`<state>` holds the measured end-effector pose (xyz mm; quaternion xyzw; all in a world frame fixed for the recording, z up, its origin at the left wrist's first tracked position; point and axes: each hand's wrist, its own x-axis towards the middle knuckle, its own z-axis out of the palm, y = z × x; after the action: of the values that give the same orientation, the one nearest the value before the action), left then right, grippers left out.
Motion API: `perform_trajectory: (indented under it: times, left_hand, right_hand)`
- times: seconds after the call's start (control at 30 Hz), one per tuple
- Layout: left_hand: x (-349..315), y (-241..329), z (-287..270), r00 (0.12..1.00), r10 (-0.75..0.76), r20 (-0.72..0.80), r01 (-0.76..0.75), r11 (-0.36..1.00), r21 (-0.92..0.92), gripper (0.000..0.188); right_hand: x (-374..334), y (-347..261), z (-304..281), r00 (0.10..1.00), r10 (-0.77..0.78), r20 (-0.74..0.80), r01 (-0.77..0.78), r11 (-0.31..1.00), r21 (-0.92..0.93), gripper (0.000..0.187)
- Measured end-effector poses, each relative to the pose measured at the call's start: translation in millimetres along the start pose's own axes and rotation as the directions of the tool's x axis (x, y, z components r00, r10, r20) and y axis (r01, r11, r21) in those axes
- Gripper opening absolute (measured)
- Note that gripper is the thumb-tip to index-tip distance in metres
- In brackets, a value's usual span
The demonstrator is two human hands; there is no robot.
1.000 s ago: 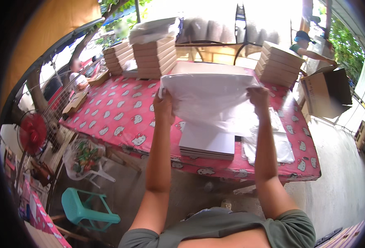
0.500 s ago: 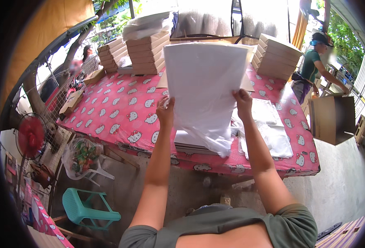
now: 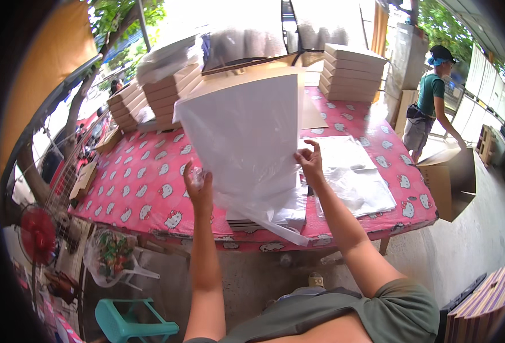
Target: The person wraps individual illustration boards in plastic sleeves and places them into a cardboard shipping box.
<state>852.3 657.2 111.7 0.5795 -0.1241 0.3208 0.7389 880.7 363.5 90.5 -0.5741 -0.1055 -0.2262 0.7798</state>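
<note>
A large white rectangular sheet or board [image 3: 246, 126] in a clear plastic bag stands upright and tilted before me. My right hand [image 3: 310, 160] pinches the right edge of the bag, some fingers raised. Beside the lower left edge, my left hand [image 3: 200, 186] is curled, with a shiny bit of clear plastic between fingers and thumb. The bag's loose flap [image 3: 275, 226] hangs over a stack of flat white pieces [image 3: 241, 221] at the table's front edge. Right of it lie flat white pieces in clear plastic [image 3: 361, 191].
A pink patterned cloth covers the table [image 3: 132, 177]. Stacks of flat brown boxes stand at back left [image 3: 169, 97] and back right [image 3: 352, 74]. At right, a person [image 3: 433, 103] holds an open carton [image 3: 444, 177]. A green stool [image 3: 129, 323] and red fan [image 3: 38, 234] stand left.
The bagged white sheet has turned and tilted, moving left and lower in view. My left hand has come away from its edge. The person at right now stands straighter. My view has shifted.
</note>
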Motion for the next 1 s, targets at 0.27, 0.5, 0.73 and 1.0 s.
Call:
perform_trajectory:
  times: [0.27,0.5,0.73,1.0]
  left_hand:
    - [-13,9,-25,0.945,-0.237,-0.225,0.240,0.971,-0.014,0.031]
    - [-106,33,-51,0.649,-0.748,0.138,0.645,0.638,0.420,0.064]
    - [-169,4,-83,0.765,-0.641,0.061,0.421,0.569,0.706,0.066]
    - [-205,41,-81,0.833,-0.550,-0.060,0.351,0.442,0.825,0.031]
  right_hand:
    - [-19,-33,-1,0.988,0.148,-0.041,-0.153,0.971,-0.181,0.039]
    - [-114,-37,-63,0.860,0.503,0.080,-0.400,0.764,-0.507,0.022]
    - [-176,-58,-42,0.866,0.444,0.230,-0.103,0.610,-0.786,0.043]
    - [-203,-62,-63,0.902,0.430,0.036,-0.243,0.575,-0.781,0.036]
